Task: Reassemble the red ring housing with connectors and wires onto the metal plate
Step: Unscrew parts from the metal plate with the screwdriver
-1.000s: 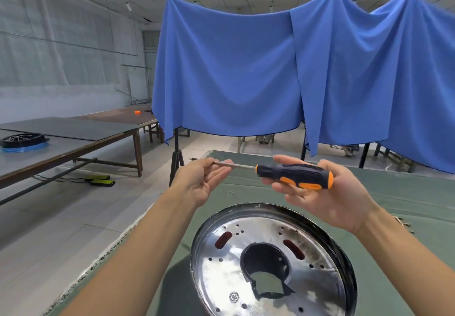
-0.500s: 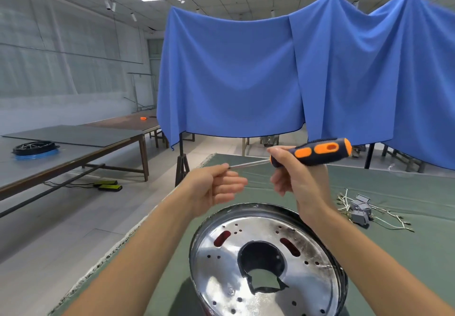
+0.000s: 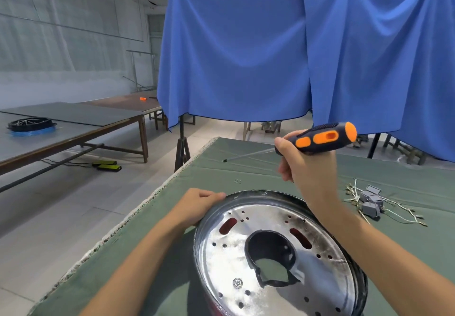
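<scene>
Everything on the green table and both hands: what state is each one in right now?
Metal plate: lying flat on the green table, red showing through its slots.
Screwdriver: held in the air.
Right hand: grips the screwdriver's handle.
Left hand: rests on the plate's rim.
Connectors and wires: lying loose, unattached.

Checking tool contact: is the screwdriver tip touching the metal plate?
No, the right hand holds the screwdriver raised, its tip out over the green cloth, clear of the metal plate.

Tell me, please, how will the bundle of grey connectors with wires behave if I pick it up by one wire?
The grey connectors with wires would probably hang floppy: the thin wires lie bent and splayed on the green cloth. The boxes look small and plastic, so likely light. Tangled strands may drag the whole cluster along.
</scene>
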Action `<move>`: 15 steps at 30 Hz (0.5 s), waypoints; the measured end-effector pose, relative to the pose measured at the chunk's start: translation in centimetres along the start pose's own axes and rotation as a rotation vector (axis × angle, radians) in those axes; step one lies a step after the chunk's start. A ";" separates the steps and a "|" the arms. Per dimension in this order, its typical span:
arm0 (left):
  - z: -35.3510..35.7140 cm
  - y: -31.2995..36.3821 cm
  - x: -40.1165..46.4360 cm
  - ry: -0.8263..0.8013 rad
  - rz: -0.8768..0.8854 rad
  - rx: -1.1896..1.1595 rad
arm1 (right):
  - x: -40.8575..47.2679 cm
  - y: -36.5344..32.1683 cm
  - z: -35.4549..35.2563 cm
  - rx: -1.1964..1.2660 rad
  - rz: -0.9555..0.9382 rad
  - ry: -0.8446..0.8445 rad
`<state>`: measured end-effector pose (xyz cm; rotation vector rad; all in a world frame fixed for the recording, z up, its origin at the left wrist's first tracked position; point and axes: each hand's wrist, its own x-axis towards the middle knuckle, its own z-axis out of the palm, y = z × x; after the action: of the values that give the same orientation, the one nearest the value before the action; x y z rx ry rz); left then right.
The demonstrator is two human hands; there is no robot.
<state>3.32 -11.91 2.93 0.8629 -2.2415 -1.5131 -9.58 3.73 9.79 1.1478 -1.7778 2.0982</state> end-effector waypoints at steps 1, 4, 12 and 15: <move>0.1 -0.2 0.0 -0.001 0.018 -0.043 | 0.2 0.1 0.2 -0.009 -0.010 0.021; 0.6 -0.9 0.1 0.037 0.033 -0.203 | 0.9 0.1 0.9 -0.056 -0.052 0.078; 1.4 -1.4 -0.4 0.092 0.027 -0.381 | 2.3 -1.2 2.2 -0.152 -0.222 0.110; 1.5 -1.1 -0.5 0.095 0.017 -0.420 | 2.6 -1.5 2.3 -0.156 -0.249 0.106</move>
<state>3.25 -10.75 1.34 0.7629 -1.7635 -1.8018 -9.51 1.14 12.63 1.1286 -1.6252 1.8104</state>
